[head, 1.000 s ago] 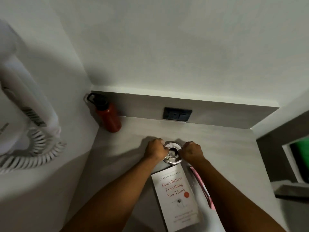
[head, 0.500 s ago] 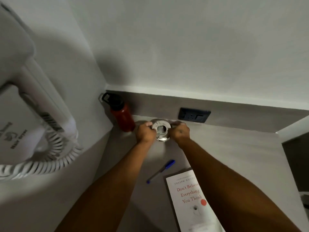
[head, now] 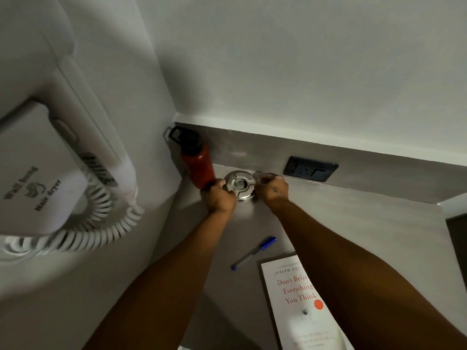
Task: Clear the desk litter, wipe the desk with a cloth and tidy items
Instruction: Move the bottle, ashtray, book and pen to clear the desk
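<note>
A round silver metal ashtray (head: 239,184) stands on the grey desk (head: 341,223) near the back wall, just right of a red water bottle (head: 198,162) with a black cap. My left hand (head: 219,197) grips the ashtray's left rim and my right hand (head: 274,189) grips its right rim. A blue pen (head: 254,252) lies on the desk between my forearms. A white book (head: 295,299) with red title text lies at the front right, partly under my right forearm.
A white wall-mounted hair dryer (head: 58,157) with a coiled cord (head: 101,223) juts out from the left wall. A black power socket (head: 310,169) sits in the grey backsplash right of the ashtray. The desk's right edge meets a dark recess (head: 457,238).
Both hands carried the ashtray from beside the book back to the rear wall next to the red bottle. The blue pen is now uncovered. The view shifted left.
</note>
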Tool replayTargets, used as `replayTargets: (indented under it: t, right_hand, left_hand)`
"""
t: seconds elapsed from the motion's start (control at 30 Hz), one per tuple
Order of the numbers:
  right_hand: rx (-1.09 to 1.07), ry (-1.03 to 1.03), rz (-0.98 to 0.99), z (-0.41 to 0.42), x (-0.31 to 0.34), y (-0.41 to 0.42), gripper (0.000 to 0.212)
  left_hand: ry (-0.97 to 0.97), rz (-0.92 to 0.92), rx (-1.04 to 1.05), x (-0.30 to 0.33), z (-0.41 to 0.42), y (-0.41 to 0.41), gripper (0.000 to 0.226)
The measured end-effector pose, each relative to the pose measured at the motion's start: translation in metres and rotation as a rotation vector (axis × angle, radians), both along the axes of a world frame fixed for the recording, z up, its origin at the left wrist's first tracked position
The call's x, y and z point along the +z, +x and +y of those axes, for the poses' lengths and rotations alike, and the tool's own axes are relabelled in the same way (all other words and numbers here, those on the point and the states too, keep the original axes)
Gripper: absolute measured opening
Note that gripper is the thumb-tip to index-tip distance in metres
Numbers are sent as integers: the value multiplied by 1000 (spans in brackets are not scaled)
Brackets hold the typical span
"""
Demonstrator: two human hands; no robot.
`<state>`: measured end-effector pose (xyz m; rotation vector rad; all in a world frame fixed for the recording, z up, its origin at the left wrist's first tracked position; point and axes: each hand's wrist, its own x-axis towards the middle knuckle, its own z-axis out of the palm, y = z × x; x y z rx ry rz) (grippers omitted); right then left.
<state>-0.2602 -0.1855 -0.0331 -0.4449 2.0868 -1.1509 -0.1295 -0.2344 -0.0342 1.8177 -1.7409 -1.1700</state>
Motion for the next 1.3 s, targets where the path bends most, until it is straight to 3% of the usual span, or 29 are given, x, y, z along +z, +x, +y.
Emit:
replayTargets:
  t: [0.1, 0.23, 0.37, 0.5, 0.63, 0.7, 0.87, 1.0, 1.3]
  right_hand:
    - [7, -26, 51, 41, 8, -19, 18]
    - [-50, -21, 128, 136, 17, -50, 24]
    - [-14, 112, 334, 250, 17, -70, 37]
    - [113, 223, 477, 332, 17, -67, 54]
    - [251, 408, 517, 368, 13, -46, 95]
    - [210, 403, 512, 375, 7, -38, 98]
    - [218, 384, 578, 384, 2, -38, 87]
    - [232, 378, 667, 378, 9, -46, 88]
    - [477, 189, 805, 245, 31, -27, 89]
  left_hand:
    - [-164, -41, -25, 8, 20, 6, 31]
    - [-262, -35, -175, 9, 74, -6, 53]
    - [-212, 61, -710, 10, 137, -44, 64]
    - [-287, -129, -1363, 14, 182, -90, 93]
    - [-389, -357, -1699, 17, 207, -127, 105]
    - [-463, -422, -1782, 16, 213, -136, 100]
    - [-553, -395, -1826, 12, 218, -145, 73]
    - [-584, -372, -1770, 24, 211, -143, 66]
    - [-606, -425, -1383, 55, 111, -54, 67]
